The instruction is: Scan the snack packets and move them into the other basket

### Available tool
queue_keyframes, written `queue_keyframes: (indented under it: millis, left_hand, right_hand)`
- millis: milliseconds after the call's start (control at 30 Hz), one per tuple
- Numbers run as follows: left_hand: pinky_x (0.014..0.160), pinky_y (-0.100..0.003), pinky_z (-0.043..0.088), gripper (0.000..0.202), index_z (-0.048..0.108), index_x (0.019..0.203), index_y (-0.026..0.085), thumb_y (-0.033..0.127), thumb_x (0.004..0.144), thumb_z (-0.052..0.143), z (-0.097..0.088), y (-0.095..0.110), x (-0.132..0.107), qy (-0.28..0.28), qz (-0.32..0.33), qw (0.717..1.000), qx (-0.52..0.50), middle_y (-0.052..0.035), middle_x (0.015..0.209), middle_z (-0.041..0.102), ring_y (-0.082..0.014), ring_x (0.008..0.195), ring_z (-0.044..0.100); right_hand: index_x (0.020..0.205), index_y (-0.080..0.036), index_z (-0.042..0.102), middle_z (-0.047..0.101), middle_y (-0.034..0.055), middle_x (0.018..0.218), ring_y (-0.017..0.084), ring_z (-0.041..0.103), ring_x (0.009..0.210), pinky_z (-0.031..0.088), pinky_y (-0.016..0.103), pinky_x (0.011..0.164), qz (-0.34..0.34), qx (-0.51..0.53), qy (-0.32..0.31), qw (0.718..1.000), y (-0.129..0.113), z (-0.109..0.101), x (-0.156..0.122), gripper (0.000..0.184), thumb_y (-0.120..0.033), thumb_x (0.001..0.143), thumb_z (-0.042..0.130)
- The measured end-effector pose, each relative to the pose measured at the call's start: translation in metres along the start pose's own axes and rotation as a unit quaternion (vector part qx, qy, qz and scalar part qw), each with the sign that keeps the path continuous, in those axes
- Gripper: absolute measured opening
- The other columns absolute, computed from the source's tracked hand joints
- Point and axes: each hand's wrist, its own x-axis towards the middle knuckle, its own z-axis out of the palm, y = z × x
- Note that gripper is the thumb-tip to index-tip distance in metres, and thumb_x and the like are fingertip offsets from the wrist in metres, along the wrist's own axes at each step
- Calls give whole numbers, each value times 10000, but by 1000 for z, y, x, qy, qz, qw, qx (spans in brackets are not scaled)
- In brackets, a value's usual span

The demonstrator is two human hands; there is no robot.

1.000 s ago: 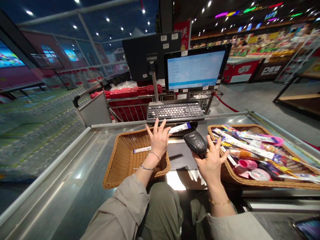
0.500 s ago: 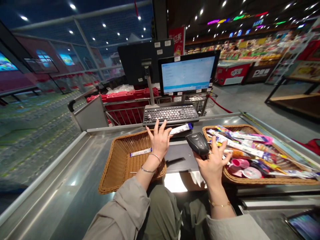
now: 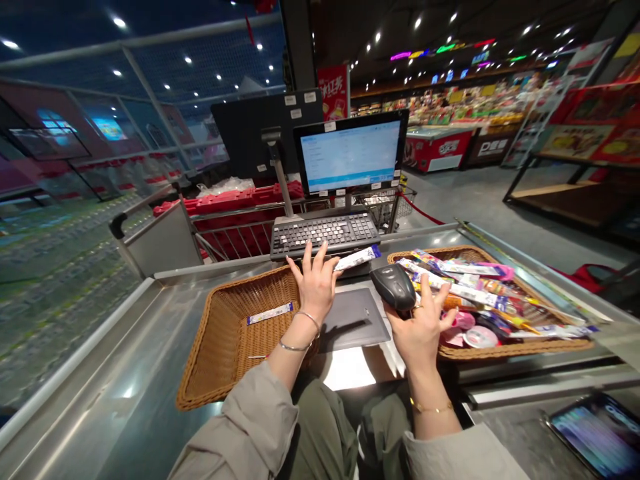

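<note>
Between thumb and fingers, my left hand (image 3: 316,287) pinches one end of a slim white packet with a blue tip (image 3: 358,258), just in front of the keyboard (image 3: 325,233). My right hand (image 3: 417,330) grips a black barcode scanner (image 3: 393,287), its head turned left toward the packet. A similar slim packet (image 3: 270,313) lies in the left wicker basket (image 3: 193,363), beside my left wrist. The right wicker basket (image 3: 545,347), close to my right hand, holds several slim packets, a pink item (image 3: 463,320) and other small goods.
A lit monitor (image 3: 353,157) stands behind the keyboard on the metal counter (image 3: 125,373). A phone (image 3: 597,430) lies at the lower right. Past the counter are a cart with red items (image 3: 230,213) and a red freezer (image 3: 434,150).
The view has shifted slightly to the right, so the counter and screen sit further left in the picture. Both hands keep their holds on the packet and the scanner.
</note>
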Motion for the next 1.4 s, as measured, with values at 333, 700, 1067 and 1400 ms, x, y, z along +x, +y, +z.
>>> queue_keyframes:
  millis: [333, 700, 1067, 1400]
  left_hand:
    - [1162, -763, 22, 256, 670, 1184, 284, 315, 967, 538, 6, 22, 9, -9, 16, 1000, -16, -59, 1556, 462, -347, 1514, 255]
    - [1168, -755, 15, 275, 661, 1212, 307, 315, 962, 546, 22, 72, 27, -13, 50, 997, -52, -51, 1557, 461, -330, 1530, 213]
    - [1150, -784, 84, 234, 656, 1166, 300, 305, 992, 500, 61, 139, 59, -62, 166, 981, -82, -30, 1545, 479, -310, 1530, 221]
    - [1118, -805, 153, 470, 486, 1433, 353, 245, 976, 469, 94, 189, 68, -108, 204, 967, -109, -28, 1599, 393, -319, 1537, 193]
  right_hand:
    - [1142, -157, 689, 475, 213, 1510, 468, 173, 1510, 67, 805, 1095, 41, 4, 52, 998, 18, -5, 3, 493, -534, 827, 652]
    - [1465, -172, 472, 535, 214, 1458, 450, 269, 1485, 93, 775, 1126, 123, 11, 153, 980, 27, -26, 10, 779, -532, 808, 686]
    - [1410, -150, 547, 570, 223, 1419, 467, 336, 1451, 181, 714, 1140, 172, 6, 233, 957, 37, -42, 19, 721, -534, 816, 684]
    - [1383, -138, 570, 576, 230, 1408, 481, 389, 1416, 195, 752, 1124, 202, 6, 252, 946, 48, -44, 20, 723, -555, 805, 689]
